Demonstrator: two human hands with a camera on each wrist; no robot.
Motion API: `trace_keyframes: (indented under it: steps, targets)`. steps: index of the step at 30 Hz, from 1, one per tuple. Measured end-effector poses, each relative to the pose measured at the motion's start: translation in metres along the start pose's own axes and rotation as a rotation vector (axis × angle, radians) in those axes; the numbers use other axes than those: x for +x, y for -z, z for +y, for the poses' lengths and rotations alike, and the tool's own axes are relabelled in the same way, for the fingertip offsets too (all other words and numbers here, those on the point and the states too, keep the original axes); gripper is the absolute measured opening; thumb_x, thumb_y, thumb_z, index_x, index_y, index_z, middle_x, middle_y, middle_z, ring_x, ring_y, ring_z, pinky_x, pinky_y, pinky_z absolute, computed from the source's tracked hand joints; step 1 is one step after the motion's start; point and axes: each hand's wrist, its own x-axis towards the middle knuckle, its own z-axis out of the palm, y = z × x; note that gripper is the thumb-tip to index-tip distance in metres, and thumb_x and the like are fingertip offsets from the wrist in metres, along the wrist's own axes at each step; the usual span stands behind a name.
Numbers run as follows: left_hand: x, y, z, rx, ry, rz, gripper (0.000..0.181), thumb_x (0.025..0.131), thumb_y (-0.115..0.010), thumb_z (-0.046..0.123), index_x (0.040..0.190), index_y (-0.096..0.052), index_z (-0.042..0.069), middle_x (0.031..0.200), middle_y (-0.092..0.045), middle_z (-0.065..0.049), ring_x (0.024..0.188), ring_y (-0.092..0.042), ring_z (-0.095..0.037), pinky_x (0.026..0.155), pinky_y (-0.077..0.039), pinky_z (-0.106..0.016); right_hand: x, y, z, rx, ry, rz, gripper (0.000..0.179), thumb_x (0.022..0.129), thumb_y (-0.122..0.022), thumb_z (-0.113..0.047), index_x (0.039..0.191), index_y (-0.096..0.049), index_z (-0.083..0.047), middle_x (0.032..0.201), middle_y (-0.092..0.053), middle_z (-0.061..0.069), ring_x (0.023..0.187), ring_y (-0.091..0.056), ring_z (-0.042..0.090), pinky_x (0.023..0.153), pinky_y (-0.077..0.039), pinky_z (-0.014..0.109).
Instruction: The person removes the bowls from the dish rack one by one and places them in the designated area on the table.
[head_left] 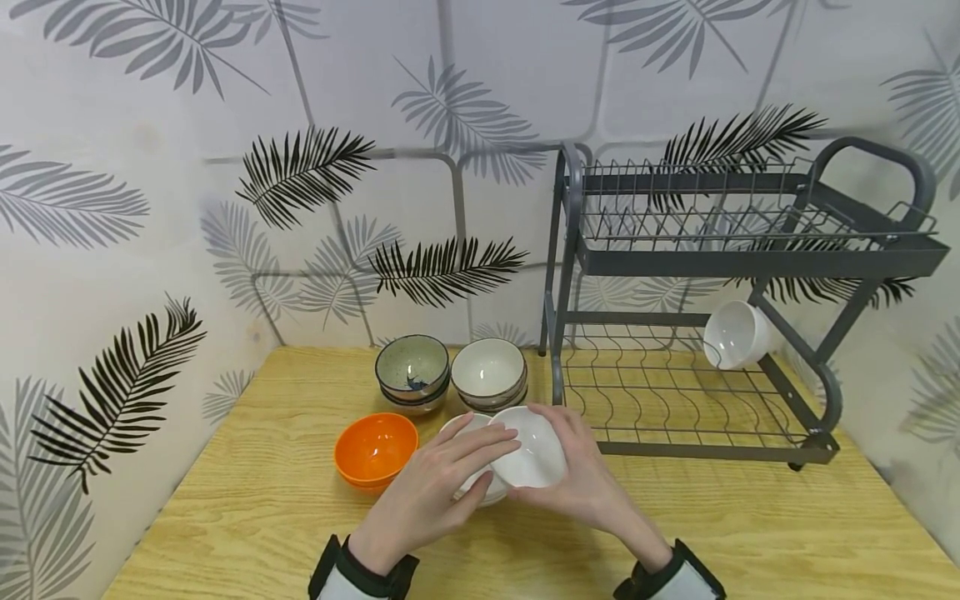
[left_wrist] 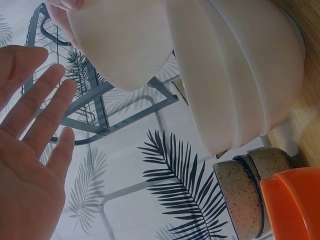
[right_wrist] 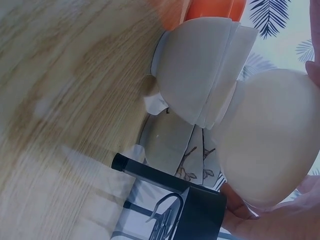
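My right hand (head_left: pixel 588 483) grips a plain white bowl (head_left: pixel 536 454) by its rim, tilted over the right side of a stack of white bowls (left_wrist: pixel 240 75). In the right wrist view its fingers wrap the edge of that bowl (right_wrist: pixel 270 135). The left hand (head_left: pixel 438 479) hovers at the left of the stack, its fingers extended toward the held bowl. Seen in the left wrist view, those fingers are spread and apart from any bowl. In the head view the left hand covers part of the stack.
Orange bowls (head_left: pixel 375 450) stand left of the white stack. Behind are greenish bowls (head_left: pixel 408 362) and cream bowls with a dark rim (head_left: pixel 489 371). A two-tier dark dish rack (head_left: pixel 705 452) stands at right, with one white bowl (head_left: pixel 735 335) leaning on its lower tier.
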Motion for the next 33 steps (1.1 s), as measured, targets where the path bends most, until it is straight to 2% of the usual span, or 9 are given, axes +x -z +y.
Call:
trace_keyframes:
  steps: [7,14,24,33]
  targets:
    - [-0.0009,-0.0006,-0.0002,-0.015,0.014,-0.013,0.045,0.080,-0.069,0.003,0.124,-0.062,0.007,0.126,-0.063,-0.005,0.121,-0.052,-0.018,0.108,-0.036,-0.050,-0.0003,0.0007,-0.0012,-0.002,-0.013,-0.019,0.098,0.055,-0.088,-0.038,0.140,-0.046,-0.015,0.134,-0.043,0.010,0.112,-0.043,0.028,0.079,-0.049,0.051]
    - [-0.0033,-0.0024,-0.0007,-0.048,0.078,-0.077,0.040,0.081,-0.066,0.004,0.121,-0.065,0.009,0.123,-0.065,-0.003,0.119,-0.054,-0.015,0.110,-0.034,-0.047,-0.0013,0.0006,0.0007,-0.006,-0.021,-0.027,0.098,0.056,-0.086,-0.047,0.141,-0.044,-0.021,0.134,-0.042,0.005,0.114,-0.043,0.026,0.082,-0.049,0.051]
    - [-0.0041,-0.0025,-0.0033,-0.068,0.130,-0.123,0.039,0.083,-0.066,0.005,0.122,-0.064,0.010,0.123,-0.065,-0.002,0.119,-0.054,-0.015,0.111,-0.032,-0.048,-0.0001,0.0001,0.0006,-0.013,-0.003,-0.022,0.101,0.055,-0.088,-0.044,0.141,-0.044,-0.017,0.134,-0.042,0.007,0.114,-0.043,0.026,0.083,-0.049,0.053]
    - [-0.0060,-0.0040,-0.0050,-0.074,0.131,-0.115,0.039,0.083,-0.065,0.005,0.122,-0.064,0.011,0.123,-0.065,0.000,0.119,-0.054,-0.013,0.112,-0.030,-0.045,-0.0002,-0.0003,-0.0014,-0.020,-0.027,-0.046,0.099,0.055,-0.087,-0.045,0.141,-0.045,-0.017,0.136,-0.040,0.010,0.115,-0.042,0.029,0.082,-0.050,0.053]
